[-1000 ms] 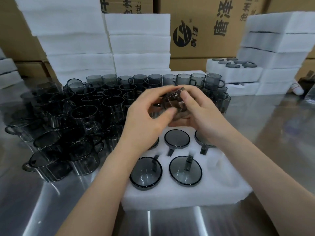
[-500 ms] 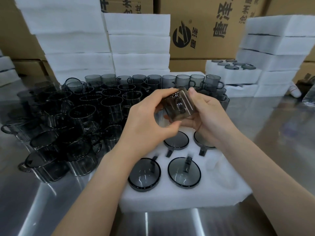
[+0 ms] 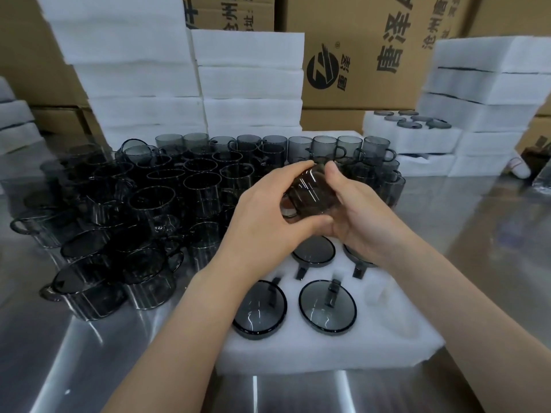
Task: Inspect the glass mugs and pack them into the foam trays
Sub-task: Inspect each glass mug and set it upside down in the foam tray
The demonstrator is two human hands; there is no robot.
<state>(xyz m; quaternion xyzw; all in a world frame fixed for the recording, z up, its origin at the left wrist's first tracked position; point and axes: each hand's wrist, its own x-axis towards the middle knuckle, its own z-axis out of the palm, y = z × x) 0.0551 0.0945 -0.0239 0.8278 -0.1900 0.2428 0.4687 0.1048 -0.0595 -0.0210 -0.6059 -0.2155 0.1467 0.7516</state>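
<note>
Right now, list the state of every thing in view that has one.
Left hand, curled round the held mug.
Right hand, curled round the same mug.
Held mug, tilted, lifted clear.
Foam tray, partly filled; near right pocket empty.
Packed mugs, seated bottom up.
Loose mugs, crowded together, unpacked.
</note>
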